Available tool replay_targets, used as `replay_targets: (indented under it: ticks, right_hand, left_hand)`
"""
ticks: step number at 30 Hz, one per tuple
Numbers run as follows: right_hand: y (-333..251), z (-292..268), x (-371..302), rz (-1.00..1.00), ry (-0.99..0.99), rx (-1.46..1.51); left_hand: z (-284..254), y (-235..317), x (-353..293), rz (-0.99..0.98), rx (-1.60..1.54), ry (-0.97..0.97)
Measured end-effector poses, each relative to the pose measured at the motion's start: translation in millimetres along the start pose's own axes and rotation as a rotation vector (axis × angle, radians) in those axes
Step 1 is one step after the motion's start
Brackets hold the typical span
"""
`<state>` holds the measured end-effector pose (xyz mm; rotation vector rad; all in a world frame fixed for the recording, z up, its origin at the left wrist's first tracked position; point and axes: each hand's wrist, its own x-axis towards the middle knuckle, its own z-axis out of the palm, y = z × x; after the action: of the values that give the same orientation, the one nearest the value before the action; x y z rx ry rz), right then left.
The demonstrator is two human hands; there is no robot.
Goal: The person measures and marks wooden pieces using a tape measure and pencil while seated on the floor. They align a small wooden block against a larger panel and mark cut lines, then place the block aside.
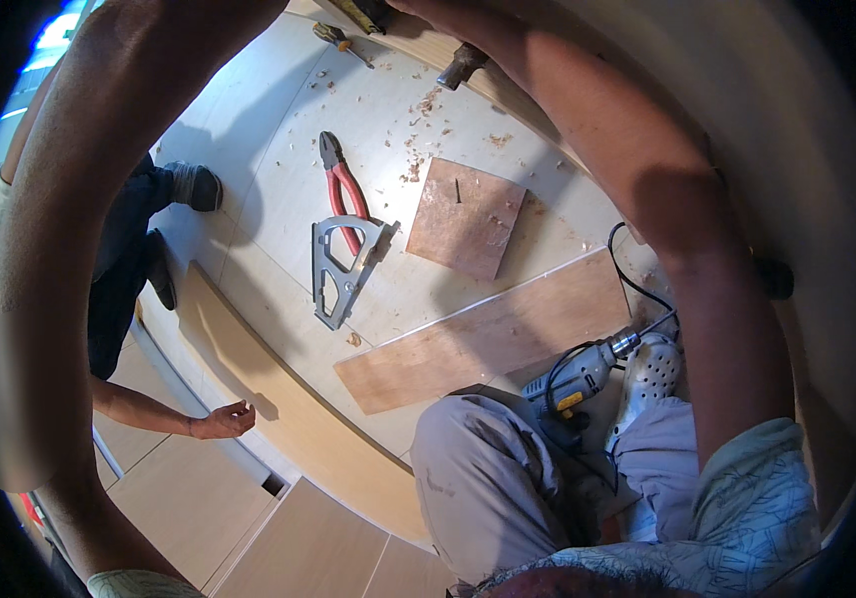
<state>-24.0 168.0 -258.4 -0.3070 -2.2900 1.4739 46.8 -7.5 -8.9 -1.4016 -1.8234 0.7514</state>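
Both of my arms reach up past the top edge. My left hand is out of view. At the top edge my right forearm (587, 110) ends near the wrist, so its fingers do not show. Close below that wrist, a hammer head (462, 66) lies against a long wooden piece (518, 95); its handle is hidden. A dark tool (366, 14) is partly visible on the wood. Below it on the floor lies a yellow and black screwdriver (340, 42). Red-handled cutting pliers (346, 189) lie farther down, partly under a grey metal angle tool (346, 267).
A square wood piece (468, 224) bears a dark nail (458, 190). Near my knee lie a plank (488, 334) and a corded grey drill (572, 384). Wood chips (418, 149) are scattered about. At left a co-worker's hand (224, 421) is above a long pale board (298, 399).
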Motion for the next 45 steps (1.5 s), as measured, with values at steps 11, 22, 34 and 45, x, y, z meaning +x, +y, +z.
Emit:
replay_targets:
  ticks: [11, 22, 34, 45]
  right_hand:
    - [-3, 14, -1, -0.027, 0.347, -0.151]
    - [-7, 9, -5, -0.174, 0.386, -0.221]
    - [-11, 5, -6, -0.223, 0.388, -0.119]
    - [-27, -8, -17, 0.026, 0.104, -0.03]
  left_hand:
    - [-3, 1, 0, 0.003, 0.007, 0.002]
    - [-6, 0, 5, 0.007, 0.013, 0.014]
    - [-10, 0, 11, -0.049, -0.062, -0.022]
    - [-2, -11, 11, -0.05, 0.184, -0.09]
